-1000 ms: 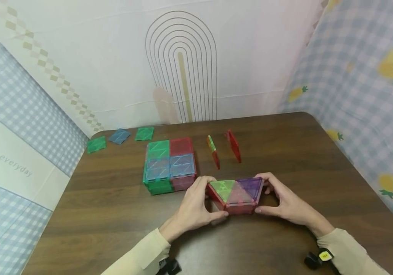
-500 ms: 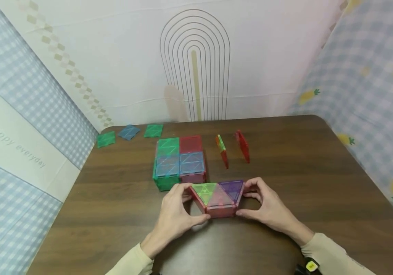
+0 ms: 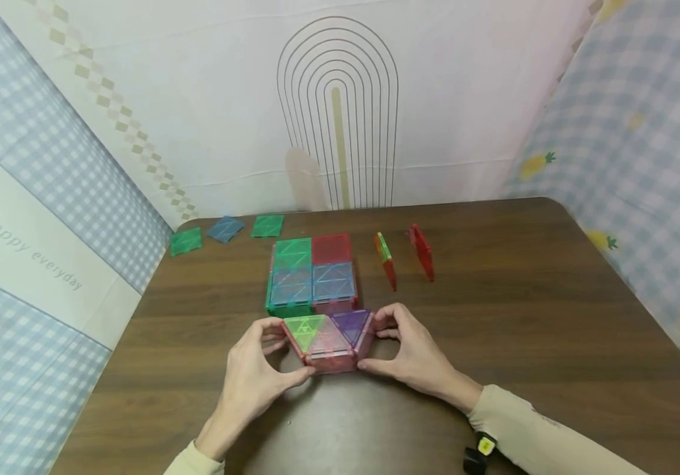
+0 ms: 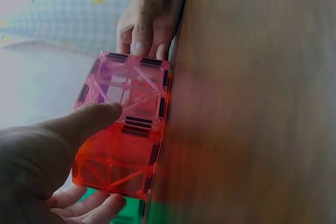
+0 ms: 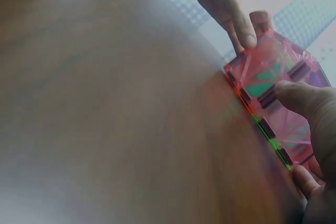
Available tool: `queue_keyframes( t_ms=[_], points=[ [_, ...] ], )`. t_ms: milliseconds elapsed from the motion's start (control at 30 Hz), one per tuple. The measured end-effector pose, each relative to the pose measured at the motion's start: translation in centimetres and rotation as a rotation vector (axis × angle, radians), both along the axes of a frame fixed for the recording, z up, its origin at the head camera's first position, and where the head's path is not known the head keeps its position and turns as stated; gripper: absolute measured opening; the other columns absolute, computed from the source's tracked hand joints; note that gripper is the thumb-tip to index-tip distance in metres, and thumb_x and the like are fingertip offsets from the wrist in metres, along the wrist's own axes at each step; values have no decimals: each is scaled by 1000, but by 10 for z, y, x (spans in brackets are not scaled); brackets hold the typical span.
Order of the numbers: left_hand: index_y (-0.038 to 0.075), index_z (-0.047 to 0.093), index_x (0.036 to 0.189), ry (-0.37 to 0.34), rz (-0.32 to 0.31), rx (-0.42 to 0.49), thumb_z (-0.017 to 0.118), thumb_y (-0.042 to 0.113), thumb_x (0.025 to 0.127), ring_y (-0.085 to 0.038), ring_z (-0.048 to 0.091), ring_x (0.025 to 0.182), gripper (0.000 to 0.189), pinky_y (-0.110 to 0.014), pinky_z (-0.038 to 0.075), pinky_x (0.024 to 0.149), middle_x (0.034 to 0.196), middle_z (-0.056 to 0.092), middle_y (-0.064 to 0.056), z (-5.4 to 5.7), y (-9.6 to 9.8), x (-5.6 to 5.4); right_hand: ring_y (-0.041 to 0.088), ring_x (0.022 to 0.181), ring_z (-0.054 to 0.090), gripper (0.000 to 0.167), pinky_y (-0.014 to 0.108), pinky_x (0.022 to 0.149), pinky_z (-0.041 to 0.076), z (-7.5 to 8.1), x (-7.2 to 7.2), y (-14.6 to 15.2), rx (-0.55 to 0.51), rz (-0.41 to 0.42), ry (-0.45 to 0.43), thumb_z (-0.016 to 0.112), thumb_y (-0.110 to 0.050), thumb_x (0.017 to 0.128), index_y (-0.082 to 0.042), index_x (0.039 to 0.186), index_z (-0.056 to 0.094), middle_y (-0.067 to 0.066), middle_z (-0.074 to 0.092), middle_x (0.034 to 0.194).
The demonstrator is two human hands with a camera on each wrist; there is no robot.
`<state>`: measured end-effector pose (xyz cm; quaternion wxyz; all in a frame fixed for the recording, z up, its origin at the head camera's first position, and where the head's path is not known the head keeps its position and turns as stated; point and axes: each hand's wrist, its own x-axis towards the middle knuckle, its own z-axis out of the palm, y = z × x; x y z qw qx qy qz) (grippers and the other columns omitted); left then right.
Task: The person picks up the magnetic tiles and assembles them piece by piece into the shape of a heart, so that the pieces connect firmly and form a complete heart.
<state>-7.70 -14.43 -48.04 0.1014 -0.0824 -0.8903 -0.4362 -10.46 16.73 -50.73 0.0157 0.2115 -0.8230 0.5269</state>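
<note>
Between my two hands is a trapezoid box of magnetic tiles (image 3: 329,338), its top made of a lime, a pink and a purple triangle, with red and pink square sides. My left hand (image 3: 253,369) grips its left end, thumb on the near corner and fingers behind. On the right end my right hand (image 3: 420,356) holds it the same way. In the left wrist view the left thumb lies over the pink side tile (image 4: 139,87) beside a red tile (image 4: 118,153). Just behind stands a square block of tiles (image 3: 292,254), green, red and blue on top; whether the two touch is unclear.
Two upright tile panels, one red and lime (image 3: 386,260) and one red (image 3: 421,253), stand right of the block. Loose flat tiles, green (image 3: 186,241), blue (image 3: 225,229) and green (image 3: 267,225), lie along the back left of the wooden table (image 3: 524,297). Cloth hangs around it.
Both hands have slid the trapezoid box left across the table, from the right of the square block to directly in front of it. The head view has shifted slightly. Other tiles stay put.
</note>
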Motion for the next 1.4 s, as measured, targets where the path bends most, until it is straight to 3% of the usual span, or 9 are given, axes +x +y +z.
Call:
queue_keyframes(
  t_ms=[300,567,700,833,1000,1100,1200,1300,1400],
  points=[
    [0,61,137,12,40,48,112,18,64,-34,80,109,91,-34,67,90,125,74,-17,-3,-18,-8,18,113,72,76,35,101,63,2,-9,-25,78,-66,9,107,-28,76,-10,131,57,3,63,130],
    [-1,53,153,-54,31,46,112,27,65,-39,77,119,110,-39,66,96,138,70,-24,-5,-23,-15,18,111,73,72,34,99,63,2,-11,-25,78,-77,9,106,-26,78,-10,130,59,2,64,129],
    [-1,47,162,-109,5,24,111,36,67,-42,76,122,121,-45,64,100,145,66,-29,-6,-23,-18,19,113,70,69,33,99,62,0,-14,-20,53,-91,64,104,-24,80,-8,131,60,3,64,128],
    [-1,44,164,-140,0,6,110,42,67,-42,77,121,125,-47,64,102,146,66,-29,-8,-23,-19,27,112,66,63,32,97,57,-1,-27,-1,-33,-204,197,101,-17,83,-4,131,62,7,66,126],
    [4,44,165,-151,20,-11,109,49,67,-41,75,125,126,-53,61,107,147,66,-25,-8,-25,-17,32,110,62,58,30,94,50,-1,-61,38,-108,-455,346,94,-6,87,3,133,61,16,63,124],
    [7,46,164,-108,42,-5,107,52,68,-39,70,133,122,-58,56,113,153,64,-19,-5,-29,-17,31,114,61,60,28,94,48,-1,-82,60,-85,-551,318,92,-8,89,3,138,58,18,60,128],
    [9,49,163,-10,70,27,106,48,72,-37,63,140,113,-59,50,117,157,62,-12,2,-33,-21,31,119,61,64,28,96,47,-2,-97,74,-32,-577,232,91,-14,92,0,143,56,17,59,135],
    [11,51,162,99,83,80,102,39,79,-35,60,142,101,-55,45,120,157,62,-10,14,-37,-30,32,122,62,65,30,99,48,-3,-109,82,23,-573,176,91,-20,94,-1,147,56,17,60,139],
    [12,52,163,185,85,130,94,31,88,-34,60,142,88,-53,45,120,157,62,-11,29,-42,-47,34,122,65,60,29,99,50,-4,-118,86,54,-556,171,89,-20,97,0,146,60,17,63,139]
  ],
)
